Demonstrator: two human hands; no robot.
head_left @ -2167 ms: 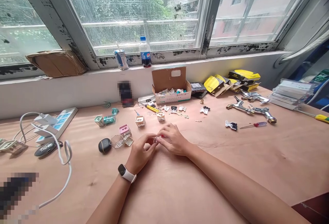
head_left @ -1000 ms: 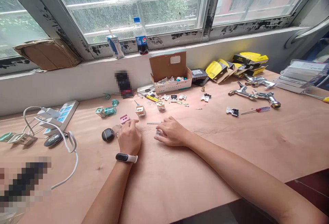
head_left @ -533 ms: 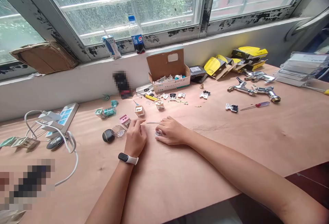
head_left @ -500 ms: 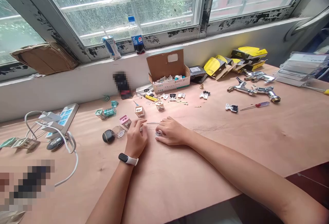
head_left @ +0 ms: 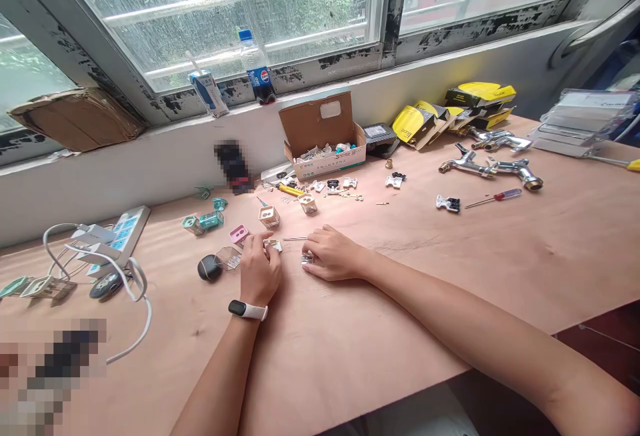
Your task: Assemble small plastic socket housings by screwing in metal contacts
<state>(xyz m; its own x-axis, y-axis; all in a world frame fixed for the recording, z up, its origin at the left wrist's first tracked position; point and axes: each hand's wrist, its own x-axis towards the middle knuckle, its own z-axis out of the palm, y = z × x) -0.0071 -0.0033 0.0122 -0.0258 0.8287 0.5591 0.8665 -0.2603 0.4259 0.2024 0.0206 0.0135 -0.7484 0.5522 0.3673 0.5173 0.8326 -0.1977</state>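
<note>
My left hand rests over the desk with its thumb and forefinger closed around a small white and beige piece. My right hand lies to the right of it, fingers curled over a small clear, silvery part. A thin metal rod, like a screwdriver shaft, sticks out leftward from beneath the right fingers; its other end is hidden. Just behind my left hand stands a small pink-topped case. Two beige-topped cases, a nearer one and a farther one, stand behind my hands.
An open cardboard box of small parts sits against the wall. Chrome taps, a screwdriver and a black-and-white part lie to the right. On the left are a black round object, a power strip and white cables.
My left hand has drawn slightly left, away from the rod's tip, and the white and beige piece now shows in its fingers. My right hand stays nearly in place. The view has shifted a little.
</note>
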